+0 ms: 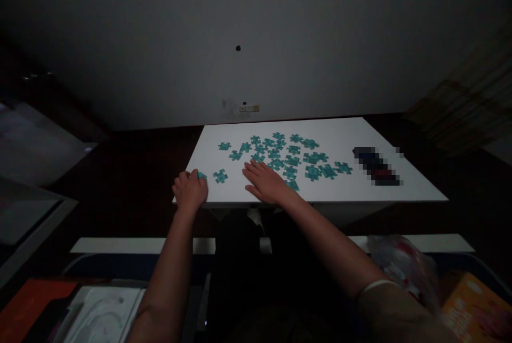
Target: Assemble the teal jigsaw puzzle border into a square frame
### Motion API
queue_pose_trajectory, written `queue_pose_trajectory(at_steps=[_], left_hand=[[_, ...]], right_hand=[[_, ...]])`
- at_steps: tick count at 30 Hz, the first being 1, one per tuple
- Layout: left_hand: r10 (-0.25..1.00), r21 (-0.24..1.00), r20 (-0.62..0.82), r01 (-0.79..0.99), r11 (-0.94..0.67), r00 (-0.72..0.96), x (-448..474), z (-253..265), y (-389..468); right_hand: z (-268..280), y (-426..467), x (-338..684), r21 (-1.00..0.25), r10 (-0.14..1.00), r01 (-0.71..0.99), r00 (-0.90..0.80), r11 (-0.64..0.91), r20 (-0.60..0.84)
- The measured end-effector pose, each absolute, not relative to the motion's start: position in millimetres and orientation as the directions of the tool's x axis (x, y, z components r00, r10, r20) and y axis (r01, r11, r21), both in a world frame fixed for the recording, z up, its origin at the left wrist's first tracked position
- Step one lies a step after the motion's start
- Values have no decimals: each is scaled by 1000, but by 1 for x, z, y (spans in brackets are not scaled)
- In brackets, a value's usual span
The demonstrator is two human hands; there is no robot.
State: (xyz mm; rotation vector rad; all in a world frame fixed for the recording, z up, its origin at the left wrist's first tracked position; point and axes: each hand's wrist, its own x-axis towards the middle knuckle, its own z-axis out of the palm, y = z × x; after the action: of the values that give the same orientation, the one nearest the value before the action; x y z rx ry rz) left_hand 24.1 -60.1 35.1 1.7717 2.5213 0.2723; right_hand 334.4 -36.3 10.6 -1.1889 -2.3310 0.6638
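Teal jigsaw puzzle pieces (294, 149) lie scattered over the white table (336, 132), some overlapping. At the table's front left corner, my left hand (190, 189) is curled around a teal puzzle piece (202, 175), most of which the fingers hide. Between my two hands a single puzzle piece (220, 176) lies by itself. My right hand (264, 182) rests palm down at the near side of the scattered pieces, fingers stretched out, and partly covers some of them.
A dark, pixelated object (378, 167) lies on the table's right side. A wall (256, 76) stands behind the table. Closer to me are a plastic bag (404, 268), an orange box (476, 300) and a white tray (104, 311).
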Motion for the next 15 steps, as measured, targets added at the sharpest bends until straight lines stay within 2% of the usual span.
queue_pose_trajectory(at_steps=[3, 6, 8, 10, 13, 15], left_hand=[[938, 160, 186, 951, 264, -292, 32, 32, -60], [965, 245, 220, 966, 88, -144, 52, 26, -54], [987, 285, 157, 958, -15, -32, 72, 20, -45], [998, 306, 58, 951, -37, 21, 93, 16, -34], [999, 344, -37, 939, -19, 33, 121, 12, -18], [996, 341, -57, 939, -42, 65, 135, 11, -10]], right_hand=[[13, -63, 361, -513, 852, 694, -494, 505, 171], [8, -93, 397, -362, 957, 887, -280, 287, 74], [3, -105, 424, -258, 997, 963, -77, 79, 16], [-2, -109, 450, -186, 996, 979, 85, -87, -21], [-11, -103, 484, -142, 972, 962, 228, -232, -50], [-15, -94, 499, -145, 962, 951, 266, -272, -61]])
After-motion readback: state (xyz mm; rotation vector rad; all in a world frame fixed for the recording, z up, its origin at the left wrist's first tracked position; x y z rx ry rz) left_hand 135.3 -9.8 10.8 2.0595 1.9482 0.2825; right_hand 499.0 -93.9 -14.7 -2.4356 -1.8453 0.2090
